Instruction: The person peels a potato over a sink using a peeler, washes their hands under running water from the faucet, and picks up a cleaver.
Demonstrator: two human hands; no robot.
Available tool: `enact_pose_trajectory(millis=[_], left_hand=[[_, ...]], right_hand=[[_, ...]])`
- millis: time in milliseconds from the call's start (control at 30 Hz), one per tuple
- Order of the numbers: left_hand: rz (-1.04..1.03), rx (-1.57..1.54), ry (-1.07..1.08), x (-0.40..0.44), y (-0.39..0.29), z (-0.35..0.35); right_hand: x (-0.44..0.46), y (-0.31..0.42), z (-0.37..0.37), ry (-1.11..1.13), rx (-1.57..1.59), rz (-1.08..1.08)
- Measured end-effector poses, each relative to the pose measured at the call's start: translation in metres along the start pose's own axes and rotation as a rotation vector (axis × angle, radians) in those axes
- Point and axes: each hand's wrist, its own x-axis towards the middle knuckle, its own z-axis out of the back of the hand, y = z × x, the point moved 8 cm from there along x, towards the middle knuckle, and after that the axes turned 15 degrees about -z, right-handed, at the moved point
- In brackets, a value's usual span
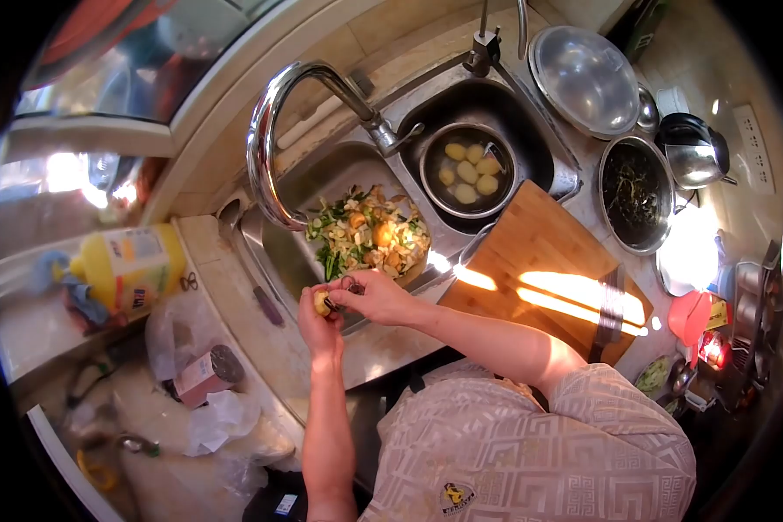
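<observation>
Potato (322, 303), seemingly part-peeled, pinched in left grip (314, 327) at the near end of sink (278, 239); right grip (376, 297) closed round small dark tool (337, 303) against it, any paring stroke calling for steady hold.

And here are both hands, meeting at the near left. The left hand (319, 320) is up, fingers curled inward and closed, its wrist (326, 350) nearly in line with the bare left forearm (329, 426), which runs straight away from the body. Across from the right comes the right forearm (487, 339), bare too, slanting left and far, elbow bent. The right hand (376, 297) is half-curled, knuckles up, its fingertips right against the left hand's.
</observation>
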Motion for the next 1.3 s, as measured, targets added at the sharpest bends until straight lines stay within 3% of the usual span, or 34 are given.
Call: enact_pose_trajectory(millis=[33,100,133,300,367,433,467,567,600,733,867,933,1100,1167,1233,1300], left_hand=[[-0.034,0.07,-0.013,0.001,-0.004,-0.002],[-0.034,0.045,-0.042,-0.003,-0.006,-0.01],[-0.061,0.076,-0.068,-0.005,-0.009,-0.013],[-0.172,0.112,-0.09,0.001,0.0,0.007],[-0.237,0.095,0.037,0.001,-0.009,0.0],[-0.165,-0.012,-0.067,-0.004,-0.01,0.004],[-0.217,0.048,-0.022,-0.004,-0.017,-0.002],[-0.272,0.132,-0.009,-0.006,-0.029,-0.011],[-0.299,0.218,-0.026,-0.003,-0.029,-0.008],[-0.385,0.39,-0.018,-0.001,-0.027,0.0],[-0.378,0.296,-0.043,0.001,-0.022,0.005],[-0.1,0.025,0.048,0.003,-0.009,0.002],[0.043,-0.022,0.037,-0.004,-0.011,-0.006],[0.045,0.005,0.033,0.0,-0.005,-0.008],[0.017,0.037,-0.001,0.005,0.004,-0.003],[0.135,-0.046,0.105,0.003,0.004,-0.003]], right_hand=[[-0.001,0.0,-0.003,-0.001,-0.001,0.0],[-0.018,0.028,-0.004,-0.24,-0.29,0.398],[-0.019,0.029,-0.005,-0.259,-0.322,0.415],[-0.017,0.027,-0.007,-0.219,-0.369,0.397],[-0.009,0.027,-0.002,-0.193,-0.421,0.377],[0.012,-0.01,0.005,0.085,0.543,-0.165],[0.009,-0.016,0.009,-0.012,0.469,-0.259],[-0.004,-0.005,0.003,-0.086,0.186,-0.239],[-0.003,-0.002,0.002,-0.091,0.195,-0.098],[-0.01,0.013,-0.01,-0.051,0.113,0.006],[-0.002,0.003,-0.008,-0.03,-0.071,0.051],[0.009,-0.022,0.004,0.015,0.477,-0.234],[-0.001,-0.008,0.003,0.034,0.29,-0.15],[-0.008,0.02,-0.01,0.079,-0.073,0.15],[-0.005,0.013,-0.006,0.056,-0.126,0.061],[0.007,-0.005,-0.001,0.112,0.126,-0.081]])
